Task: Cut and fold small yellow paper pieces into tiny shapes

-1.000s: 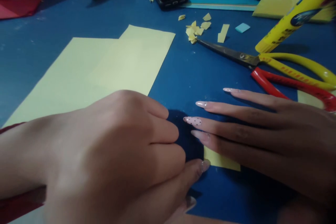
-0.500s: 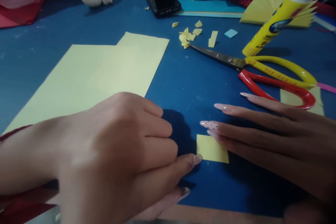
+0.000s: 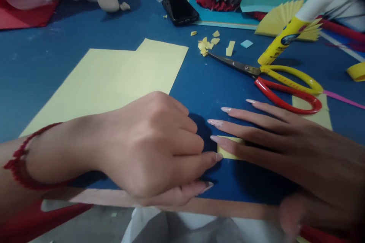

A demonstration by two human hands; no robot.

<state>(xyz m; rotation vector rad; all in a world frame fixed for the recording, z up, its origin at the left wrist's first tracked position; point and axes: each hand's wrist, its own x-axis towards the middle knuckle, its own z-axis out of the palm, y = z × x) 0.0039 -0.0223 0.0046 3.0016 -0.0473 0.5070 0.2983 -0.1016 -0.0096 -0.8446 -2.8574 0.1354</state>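
A small yellow paper rectangle lies flat on the blue tabletop, partly covered by fingers. My left hand has its fingers curled under, with the index fingertip touching the paper's left corner and the thumb apart below; its palm side is hidden. Over the paper's right part, my right hand lies with fingers spread, the index finger across the piece. Above my right hand rest scissors with yellow and red handles, blades together. A larger pale-yellow sheet with a stepped upper edge lies beyond my left hand.
A yellow glue stick stands tilted behind the scissors. Yellow paper scraps are heaped near the blade tips. Farther back lie a black phone, a pleated yellow paper fan and stones. The table's near edge runs below my hands.
My right hand has slid left over the small paper and covers more of it. My left index finger still touches its corner. The view has shifted, showing more of the near edge.
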